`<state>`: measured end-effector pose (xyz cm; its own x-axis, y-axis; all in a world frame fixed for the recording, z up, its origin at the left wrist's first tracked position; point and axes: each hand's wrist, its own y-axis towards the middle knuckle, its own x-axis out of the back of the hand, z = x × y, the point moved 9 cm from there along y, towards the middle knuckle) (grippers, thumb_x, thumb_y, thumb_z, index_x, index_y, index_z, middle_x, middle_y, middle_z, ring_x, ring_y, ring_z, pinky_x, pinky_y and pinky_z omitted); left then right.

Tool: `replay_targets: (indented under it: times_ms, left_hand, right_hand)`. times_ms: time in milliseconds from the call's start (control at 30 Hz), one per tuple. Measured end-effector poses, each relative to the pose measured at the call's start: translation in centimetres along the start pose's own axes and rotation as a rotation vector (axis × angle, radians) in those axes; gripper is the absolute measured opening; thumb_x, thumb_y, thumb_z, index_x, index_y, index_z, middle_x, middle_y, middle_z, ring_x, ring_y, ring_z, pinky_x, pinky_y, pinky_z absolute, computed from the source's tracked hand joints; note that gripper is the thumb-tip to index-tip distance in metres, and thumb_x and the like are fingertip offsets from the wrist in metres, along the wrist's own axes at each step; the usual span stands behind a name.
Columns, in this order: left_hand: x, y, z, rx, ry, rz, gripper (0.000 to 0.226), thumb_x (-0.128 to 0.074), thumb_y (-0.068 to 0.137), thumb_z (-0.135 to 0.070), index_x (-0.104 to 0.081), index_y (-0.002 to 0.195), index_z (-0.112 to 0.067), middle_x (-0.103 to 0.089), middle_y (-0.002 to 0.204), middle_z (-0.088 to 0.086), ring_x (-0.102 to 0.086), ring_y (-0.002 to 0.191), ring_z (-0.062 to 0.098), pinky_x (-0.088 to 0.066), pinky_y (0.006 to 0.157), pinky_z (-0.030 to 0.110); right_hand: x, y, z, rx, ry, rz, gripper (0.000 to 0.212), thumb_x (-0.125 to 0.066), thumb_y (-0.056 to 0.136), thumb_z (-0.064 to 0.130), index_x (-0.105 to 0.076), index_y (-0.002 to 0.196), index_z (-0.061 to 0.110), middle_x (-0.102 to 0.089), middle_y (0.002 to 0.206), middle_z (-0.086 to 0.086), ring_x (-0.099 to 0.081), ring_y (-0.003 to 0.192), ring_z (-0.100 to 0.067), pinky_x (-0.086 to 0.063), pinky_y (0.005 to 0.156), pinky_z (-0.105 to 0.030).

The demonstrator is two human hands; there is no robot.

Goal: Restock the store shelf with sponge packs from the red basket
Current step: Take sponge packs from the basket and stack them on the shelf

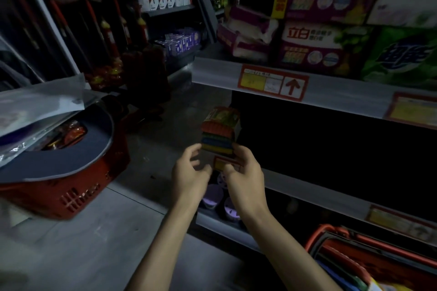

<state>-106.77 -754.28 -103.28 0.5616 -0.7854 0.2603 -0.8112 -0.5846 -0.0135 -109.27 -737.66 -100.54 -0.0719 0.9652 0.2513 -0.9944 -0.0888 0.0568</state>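
Observation:
A sponge pack [220, 130] with red, green, blue and yellow sponges stacked in clear wrap stands upright at the left end of the dark middle shelf [331, 192]. My right hand [244, 172] grips its lower right side. My left hand [190, 173] curls round its lower left side, fingertips at the pack's edge. A red basket [335, 241] at the bottom right holds more colourful packs, only partly in view.
Another red basket [78, 196] on the floor at the left carries a grey mat [71, 158] and plastic bags. Detergent boxes [314, 42] fill the shelf above. Purple-lidded tubs [212, 196] sit on the shelf below my hands. The aisle floor [106, 243] runs between.

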Motion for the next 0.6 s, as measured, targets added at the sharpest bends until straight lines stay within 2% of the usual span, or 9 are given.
replay_targets:
  times_ms: [33,67,167,233,333,400,500,600]
  left_hand:
    - [0.3,-0.5,-0.1,-0.014,0.017,0.004,0.055,-0.069,0.089,0.002,-0.059,0.133,-0.029,-0.059,0.123,-0.009,-0.061,0.115,0.013,-0.05,0.088,0.029]
    - [0.5,-1.1,-0.3,-0.028,0.032,0.01,0.053,-0.07,0.089,0.001,-0.06,0.132,-0.03,-0.059,0.121,-0.01,-0.061,0.115,0.013,-0.05,0.089,0.029]
    - [0.8,-3.0,-1.0,-0.065,0.074,0.049,0.049,-0.071,0.09,-0.004,-0.06,0.13,-0.03,-0.06,0.118,-0.014,-0.06,0.113,0.009,-0.049,0.09,0.026]
    - [0.9,-4.6,-1.7,-0.101,0.105,0.074,0.045,-0.072,0.091,-0.008,-0.061,0.127,-0.033,-0.061,0.119,-0.015,-0.06,0.112,0.006,-0.048,0.089,0.023]
    - [0.7,-7.3,-3.0,-0.177,0.174,0.106,0.039,-0.072,0.092,-0.015,-0.062,0.122,-0.037,-0.062,0.119,-0.014,-0.058,0.108,-0.003,-0.046,0.084,0.015]
    - [0.4,-9.3,-4.2,-0.243,0.242,0.121,0.036,-0.072,0.092,-0.021,-0.062,0.121,-0.039,-0.062,0.118,-0.014,-0.058,0.106,-0.007,-0.045,0.082,0.012]
    - [-0.6,-12.6,-6.2,-0.35,0.304,0.147,0.036,-0.073,0.091,-0.026,-0.063,0.123,-0.038,-0.062,0.116,-0.015,-0.06,0.106,-0.003,-0.049,0.085,0.016]
    - [-2.4,-16.2,-7.9,-0.428,0.355,0.202,0.037,-0.073,0.09,-0.028,-0.065,0.126,-0.033,-0.061,0.116,-0.016,-0.062,0.104,-0.002,-0.053,0.085,0.02]
  right_hand:
    - [0.3,-0.2,0.1,0.005,-0.012,0.008,0.055,-0.058,0.093,0.007,-0.051,0.143,0.029,-0.062,0.123,0.012,-0.062,0.099,0.003,-0.052,0.084,-0.016]
    - [0.5,-0.4,0.1,0.01,-0.027,0.011,0.054,-0.058,0.094,0.008,-0.052,0.143,0.028,-0.061,0.124,0.011,-0.062,0.101,0.002,-0.052,0.085,-0.016]
    - [1.4,-1.2,0.3,0.052,-0.069,0.011,0.052,-0.06,0.093,0.01,-0.055,0.142,0.027,-0.062,0.132,0.008,-0.06,0.118,-0.008,-0.052,0.1,-0.031]
    - [2.2,-2.0,0.6,0.082,-0.111,0.033,0.05,-0.062,0.094,0.014,-0.055,0.141,0.027,-0.061,0.135,0.009,-0.058,0.12,-0.005,-0.051,0.102,-0.03]
    - [4.3,-3.6,1.1,0.146,-0.185,0.043,0.049,-0.068,0.092,0.022,-0.057,0.14,0.027,-0.062,0.134,0.008,-0.059,0.122,-0.009,-0.052,0.104,-0.036]
    - [6.4,-4.9,1.5,0.186,-0.262,0.056,0.049,-0.072,0.09,0.025,-0.059,0.137,0.026,-0.062,0.132,0.008,-0.059,0.122,-0.01,-0.049,0.102,-0.03]
    - [10.2,-6.9,1.8,0.232,-0.4,0.101,0.052,-0.075,0.089,0.031,-0.059,0.138,0.027,-0.059,0.133,0.009,-0.054,0.123,-0.006,-0.037,0.094,-0.015]
    - [15.0,-8.9,1.6,0.265,-0.532,0.141,0.055,-0.077,0.087,0.035,-0.058,0.138,0.023,-0.058,0.137,0.005,-0.053,0.128,-0.011,-0.037,0.097,-0.017]
